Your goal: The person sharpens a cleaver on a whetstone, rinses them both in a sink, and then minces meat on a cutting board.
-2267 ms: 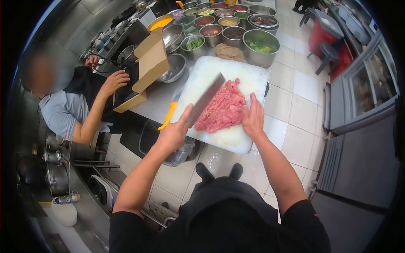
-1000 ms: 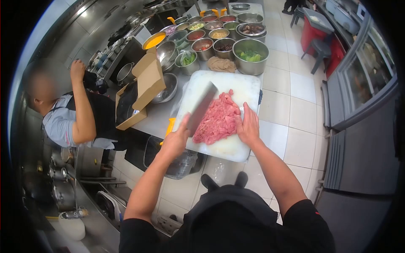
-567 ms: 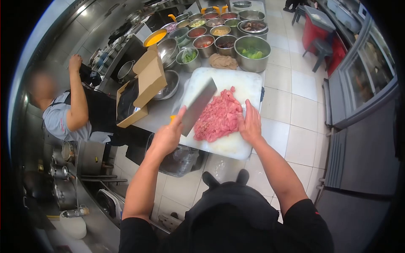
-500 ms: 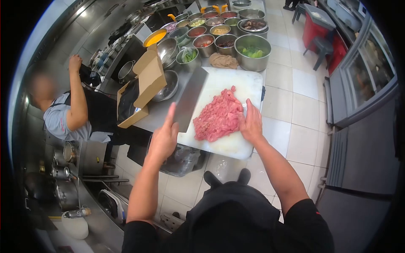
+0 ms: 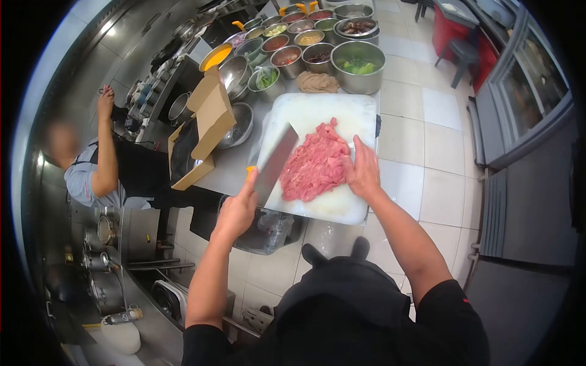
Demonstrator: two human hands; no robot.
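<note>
My left hand (image 5: 237,208) grips a cleaver (image 5: 274,163) by its handle, the broad blade raised and tilted just left of a pile of chopped pink raw meat (image 5: 314,163). That pile lies on a white cutting board (image 5: 317,108) at the counter's near end. My right hand (image 5: 362,172) rests flat against the right side of the pile, fingers together, holding nothing.
Several steel bowls of ingredients, one large with greens (image 5: 358,65), stand beyond the board beside a crumpled brown cloth (image 5: 316,83). An open cardboard box (image 5: 205,128) sits left. A person in an apron (image 5: 107,165) stands at the left stove. A lined bin (image 5: 262,230) is under the counter.
The cleaver has gone up away from the meat and come back down beside the pile's left edge. My right hand stayed at the pile. The person at left keeps an arm raised.
</note>
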